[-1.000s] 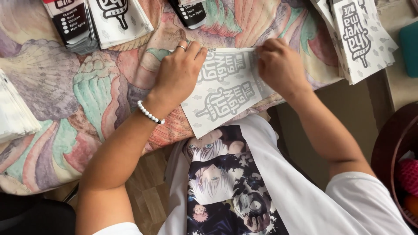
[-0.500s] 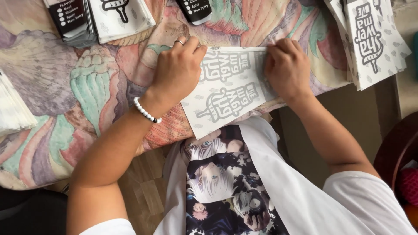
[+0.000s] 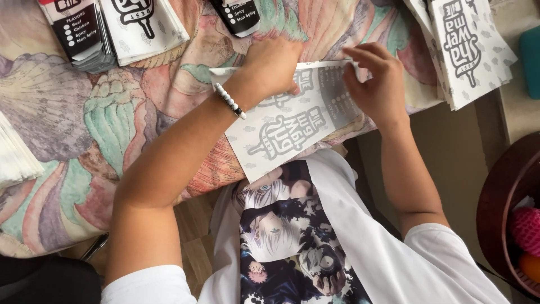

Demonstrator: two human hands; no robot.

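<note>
Low in the frame a wooden floor [image 3: 194, 253] shows under the table edge, a dark round basket [image 3: 500, 208] at the right. Mid-frame, the shell-patterned tablecloth [image 3: 84, 124] carries a printed paper wrapper [image 3: 281, 126]: the left hand [image 3: 273, 65] presses it flat, the right hand [image 3: 377, 84] pinches its folded edge. Along the top lie stacked wrappers [image 3: 140, 25], more at upper right [image 3: 469, 48]
</note>
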